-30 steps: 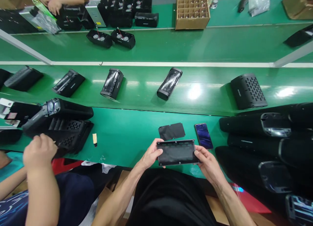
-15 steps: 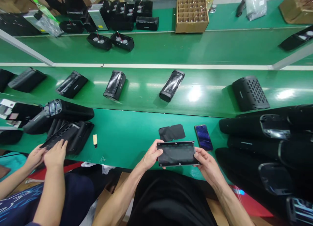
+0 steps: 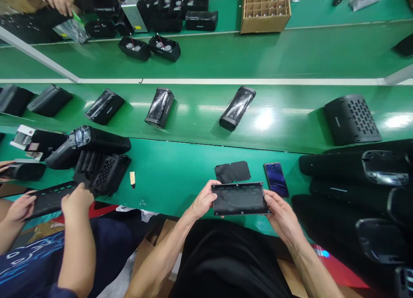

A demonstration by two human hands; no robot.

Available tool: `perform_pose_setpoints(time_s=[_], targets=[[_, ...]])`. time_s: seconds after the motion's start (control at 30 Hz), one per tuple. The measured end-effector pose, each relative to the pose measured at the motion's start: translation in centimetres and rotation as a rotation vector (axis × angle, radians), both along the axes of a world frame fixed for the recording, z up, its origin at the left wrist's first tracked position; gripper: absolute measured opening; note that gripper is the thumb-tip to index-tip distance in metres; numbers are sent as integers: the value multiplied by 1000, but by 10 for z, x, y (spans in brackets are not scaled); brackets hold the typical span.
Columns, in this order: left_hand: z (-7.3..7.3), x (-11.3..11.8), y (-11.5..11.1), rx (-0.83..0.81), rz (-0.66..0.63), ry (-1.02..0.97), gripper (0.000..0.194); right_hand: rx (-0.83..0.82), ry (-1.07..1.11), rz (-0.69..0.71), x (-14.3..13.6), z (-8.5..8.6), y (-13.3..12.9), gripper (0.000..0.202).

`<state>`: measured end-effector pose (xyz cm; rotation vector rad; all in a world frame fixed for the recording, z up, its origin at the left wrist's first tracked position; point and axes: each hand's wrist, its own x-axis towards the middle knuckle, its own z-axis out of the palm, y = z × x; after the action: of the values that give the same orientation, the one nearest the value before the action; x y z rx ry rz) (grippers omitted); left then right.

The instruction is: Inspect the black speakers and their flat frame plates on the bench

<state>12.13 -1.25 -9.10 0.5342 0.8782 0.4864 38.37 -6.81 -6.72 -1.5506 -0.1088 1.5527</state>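
A black rectangular panel with a raised rim [image 3: 241, 199] is held level above the near edge of the green table [image 3: 174, 169]. My left hand [image 3: 204, 200] grips its left end, thumb on the rim. At the right end, my right hand [image 3: 280, 210] pinches the edge between thumb and fingers. Thin black sheets [image 3: 232, 172] lie on the table just beyond the panel. A dark phone [image 3: 276, 180] rests to their right.
Black speaker housings [image 3: 342, 167] are piled at the right. Others, one a shiny-faced unit [image 3: 237, 108], stand in a row on the green belt [image 3: 193, 134]. At the left, a co-worker's hands [image 3: 77, 201] hold a black grille beside a pile of parts [image 3: 108, 173].
The view has shifted, so the scene sits further right or left of before. My right thumb has moved off the panel's face to its edge. The co-worker's grille has moved left, away from the pile.
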Motion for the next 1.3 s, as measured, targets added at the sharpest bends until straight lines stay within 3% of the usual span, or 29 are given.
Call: perform_pose_setpoints(time_s=[0.27, 0.53, 0.67, 0.77, 0.9, 1.1, 1.2, 1.3], targets=[[-2, 0, -1, 15, 7, 8, 42, -6, -5, -2, 1, -1, 1, 44], [4, -6, 0, -3, 47, -225, 49, 27, -22, -2, -3, 6, 5, 44], [7, -14, 8, -131, 17, -302, 65, 58, 28, 38, 0, 13, 10, 42], [0, -10, 21, -263, -116, -330, 75, 79, 46, 105, 3, 17, 20, 42], [-7, 8, 38, -347, -246, -332, 74, 114, 63, 273, 2, 21, 43, 41], [12, 18, 44, -575, -166, -211, 69, 96, -7, 463, -6, 16, 85, 46], [21, 12, 46, -599, -72, -101, 71, 57, -131, 396, 7, -3, 125, 52], [22, 6, 49, -610, -19, -42, 73, 31, -346, 205, 31, -31, 188, 56]])
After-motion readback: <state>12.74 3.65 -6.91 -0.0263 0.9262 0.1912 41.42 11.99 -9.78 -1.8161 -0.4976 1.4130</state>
